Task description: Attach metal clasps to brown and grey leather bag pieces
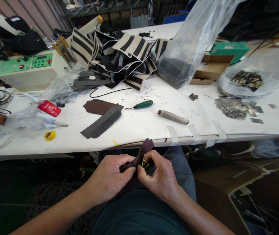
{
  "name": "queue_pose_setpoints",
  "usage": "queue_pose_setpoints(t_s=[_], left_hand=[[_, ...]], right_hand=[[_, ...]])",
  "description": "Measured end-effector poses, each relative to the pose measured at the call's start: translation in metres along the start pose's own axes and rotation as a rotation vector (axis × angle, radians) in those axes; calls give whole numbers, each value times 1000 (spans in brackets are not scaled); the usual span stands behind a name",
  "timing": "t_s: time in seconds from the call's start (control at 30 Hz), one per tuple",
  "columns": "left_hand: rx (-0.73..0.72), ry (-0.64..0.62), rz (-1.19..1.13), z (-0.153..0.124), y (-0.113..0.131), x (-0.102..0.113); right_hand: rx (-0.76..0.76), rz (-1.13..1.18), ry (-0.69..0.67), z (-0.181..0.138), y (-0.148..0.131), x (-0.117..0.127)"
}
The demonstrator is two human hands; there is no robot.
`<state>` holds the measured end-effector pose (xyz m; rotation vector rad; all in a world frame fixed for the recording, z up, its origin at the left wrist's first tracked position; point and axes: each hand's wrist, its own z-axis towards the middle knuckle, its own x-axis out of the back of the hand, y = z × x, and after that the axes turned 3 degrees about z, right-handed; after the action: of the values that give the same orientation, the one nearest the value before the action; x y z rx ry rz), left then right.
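Observation:
Over my lap, just off the table's front edge, my left hand [116,174] pinches a dark brown leather piece [144,148] between thumb and fingers. My right hand [157,173] is closed at the piece's right side, its thumb and forefinger on a small brass-coloured metal fitting [145,164] that lies against the leather. The fitting's exact kind is partly hidden by the fingers. On the table ahead, a grey leather piece [102,122] overlaps a brown one [95,106]. A green-handled awl [142,104] lies beside them, and a grey wrapped rod [173,117] is farther right.
Striped panels [132,47] are heaped at the back. A control box [32,70], a red glue bottle [49,108] and yellow tape [50,135] stand left. Metal plates [231,107], a bag of fittings [247,81] and an open carton [209,68] are right.

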<state>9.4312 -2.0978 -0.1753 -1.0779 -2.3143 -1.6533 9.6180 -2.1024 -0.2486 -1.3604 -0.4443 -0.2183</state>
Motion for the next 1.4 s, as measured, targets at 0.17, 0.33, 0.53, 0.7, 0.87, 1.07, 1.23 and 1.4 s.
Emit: queue_pose_setpoints(t_s=[0.17, 0.33, 0.53, 0.7, 0.87, 1.07, 1.23, 1.4], left_hand=[[-17, -1, 56, 0, 2, 0], [-24, 8, 93, 0, 0, 0], [-34, 6, 98, -1, 0, -4], [-82, 22, 113, -1, -6, -3], [-109, 21, 142, -3, -8, -1], [-121, 110, 333, -3, -17, -6], [-187, 242, 430, -3, -28, -7], [-303, 256, 464, -6, -28, -6]], right_hand=[[2, 14, 4, 0, -1, 0], [-11, 21, -8, 1, -1, -1], [-20, 39, -12, 1, 1, -4], [-25, 74, -71, 1, 1, 1], [-9, 181, -197, 2, 7, 12], [46, 193, -211, 2, 6, 14], [81, 208, -295, 0, -4, 22], [301, 14, -190, 4, -2, 44]])
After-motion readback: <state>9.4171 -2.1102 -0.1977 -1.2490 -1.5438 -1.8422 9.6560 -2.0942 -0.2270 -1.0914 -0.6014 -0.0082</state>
